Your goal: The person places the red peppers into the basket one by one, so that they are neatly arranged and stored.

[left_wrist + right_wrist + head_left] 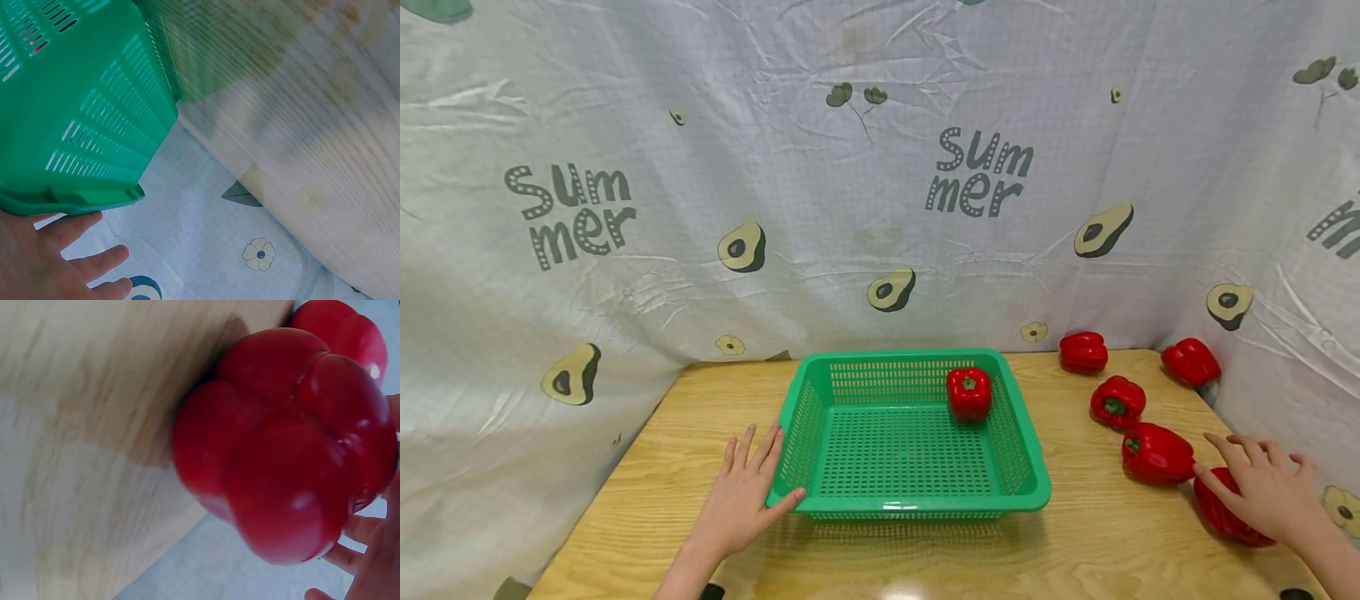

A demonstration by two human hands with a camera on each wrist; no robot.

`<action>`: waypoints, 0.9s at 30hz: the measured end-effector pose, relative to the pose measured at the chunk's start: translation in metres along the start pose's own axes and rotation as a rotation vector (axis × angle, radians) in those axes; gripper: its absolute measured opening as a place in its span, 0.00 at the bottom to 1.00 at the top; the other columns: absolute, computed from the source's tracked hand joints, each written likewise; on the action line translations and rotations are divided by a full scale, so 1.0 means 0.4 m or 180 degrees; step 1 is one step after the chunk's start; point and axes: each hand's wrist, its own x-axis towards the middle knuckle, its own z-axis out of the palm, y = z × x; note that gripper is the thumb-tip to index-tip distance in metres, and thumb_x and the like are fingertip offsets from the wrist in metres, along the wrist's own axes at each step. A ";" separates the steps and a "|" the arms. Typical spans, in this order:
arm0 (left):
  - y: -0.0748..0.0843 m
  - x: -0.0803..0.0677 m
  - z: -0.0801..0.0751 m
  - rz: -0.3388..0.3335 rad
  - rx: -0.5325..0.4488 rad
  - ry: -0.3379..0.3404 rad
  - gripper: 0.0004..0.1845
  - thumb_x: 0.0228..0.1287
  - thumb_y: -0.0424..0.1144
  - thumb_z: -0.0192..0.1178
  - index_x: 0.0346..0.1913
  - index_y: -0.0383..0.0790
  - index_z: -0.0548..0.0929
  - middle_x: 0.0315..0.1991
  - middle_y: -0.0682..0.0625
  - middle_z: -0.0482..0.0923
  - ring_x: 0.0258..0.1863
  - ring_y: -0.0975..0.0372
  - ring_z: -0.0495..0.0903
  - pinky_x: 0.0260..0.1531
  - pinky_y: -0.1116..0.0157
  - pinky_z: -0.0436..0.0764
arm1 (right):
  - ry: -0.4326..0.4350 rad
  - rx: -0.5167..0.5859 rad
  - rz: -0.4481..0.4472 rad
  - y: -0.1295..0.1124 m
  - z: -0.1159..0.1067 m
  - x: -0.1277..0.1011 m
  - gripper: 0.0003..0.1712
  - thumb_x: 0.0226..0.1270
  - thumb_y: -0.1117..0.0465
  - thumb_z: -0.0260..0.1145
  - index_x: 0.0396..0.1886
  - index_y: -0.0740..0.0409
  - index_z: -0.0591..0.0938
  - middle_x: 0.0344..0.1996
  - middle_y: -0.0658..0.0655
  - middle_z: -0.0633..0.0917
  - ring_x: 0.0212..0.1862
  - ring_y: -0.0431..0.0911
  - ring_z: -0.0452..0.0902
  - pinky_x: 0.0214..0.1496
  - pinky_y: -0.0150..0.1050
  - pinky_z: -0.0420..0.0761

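A green plastic basket (925, 504) with slotted walls stands on the wooden table, one red bell pepper (969, 398) in its back right corner. My left hand (737, 504) rests at the basket's left rim, fingers straight and thumb at the front left corner. In the left wrist view, the fingers (100, 262) spread beside the green rim. At the right, my right hand (1273, 492) reaches over another red bell pepper (1213, 508), thumb by its left side and fingers spread loosely. The right wrist view shows this pepper (281, 456) large, with fingertips (344, 557) behind it.
Several more red bell peppers lie right of the basket: one (1157, 454) beside my right hand, one (1117, 402) behind it, and two (1083, 352) (1191, 362) near the back edge. A printed cloth (880, 208) hangs behind and along both sides of the table (647, 500).
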 end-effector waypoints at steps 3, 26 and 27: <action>-0.001 -0.001 -0.001 -0.0020 -0.0003 -0.0036 0.44 0.55 0.62 0.51 0.66 0.34 0.58 0.68 0.42 0.55 0.68 0.44 0.46 0.64 0.46 0.46 | -0.0029 -0.0012 0.0004 0.004 0.004 0.001 0.34 0.59 0.38 0.54 0.49 0.64 0.70 0.42 0.71 0.72 0.46 0.66 0.56 0.43 0.67 0.51; 0.002 -0.002 -0.002 -0.0015 0.0012 -0.0032 0.43 0.55 0.60 0.53 0.66 0.34 0.58 0.68 0.42 0.54 0.68 0.44 0.45 0.64 0.47 0.46 | -0.0725 -0.0122 0.0066 0.013 -0.014 0.003 0.32 0.59 0.36 0.51 0.41 0.63 0.69 0.33 0.70 0.77 0.28 0.65 0.73 0.28 0.60 0.67; 0.001 -0.002 -0.002 -0.0002 0.0013 -0.0013 0.43 0.55 0.60 0.53 0.66 0.34 0.58 0.68 0.42 0.54 0.68 0.44 0.45 0.65 0.47 0.45 | -0.0728 -0.0104 0.0084 0.011 -0.014 0.001 0.32 0.59 0.36 0.52 0.42 0.62 0.68 0.33 0.70 0.76 0.28 0.65 0.73 0.27 0.59 0.67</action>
